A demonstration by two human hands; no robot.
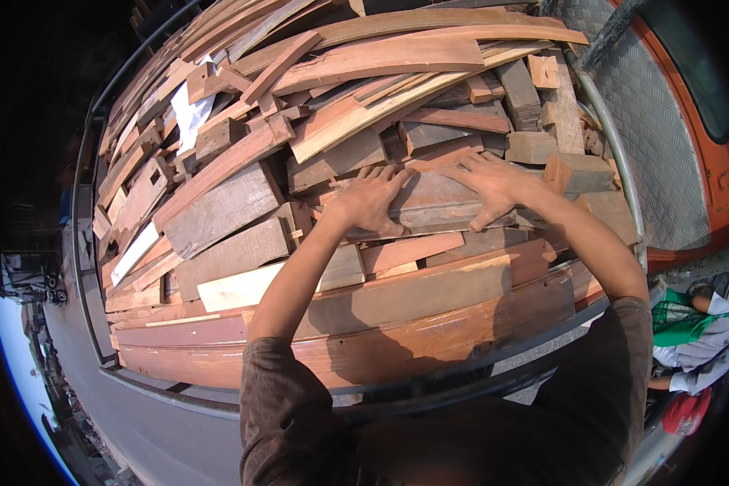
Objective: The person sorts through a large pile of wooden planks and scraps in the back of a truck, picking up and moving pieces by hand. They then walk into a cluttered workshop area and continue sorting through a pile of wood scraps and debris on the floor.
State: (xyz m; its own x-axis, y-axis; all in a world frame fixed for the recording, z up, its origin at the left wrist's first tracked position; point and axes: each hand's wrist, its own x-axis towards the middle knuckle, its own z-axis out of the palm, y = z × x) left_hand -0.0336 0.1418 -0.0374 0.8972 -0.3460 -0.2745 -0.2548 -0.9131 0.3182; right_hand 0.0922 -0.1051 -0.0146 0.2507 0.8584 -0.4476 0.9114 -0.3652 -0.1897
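Note:
Both my arms reach forward over a heap of wood offcuts and boards. My left hand [370, 200] lies with spread fingers on the left part of a weathered wooden block [436, 198]. On the right part of the same block rests my right hand [492, 185], fingers also spread and thumb pointing down toward me. The block lies crosswise on the pile, its top reddish and its near side greyish. Just nearer to me are a reddish wedge-shaped offcut [413, 251] and a long brown board [405, 300]. Behind the hands runs a pale long plank [381, 113].
A metal rail [616, 154] frames the load on the right, beside a patterned metal panel [656, 138] and an orange vehicle body [717, 170]. White scrap [190, 117] lies among the wood at left. A person in a green and white garment [692, 328] is at the lower right.

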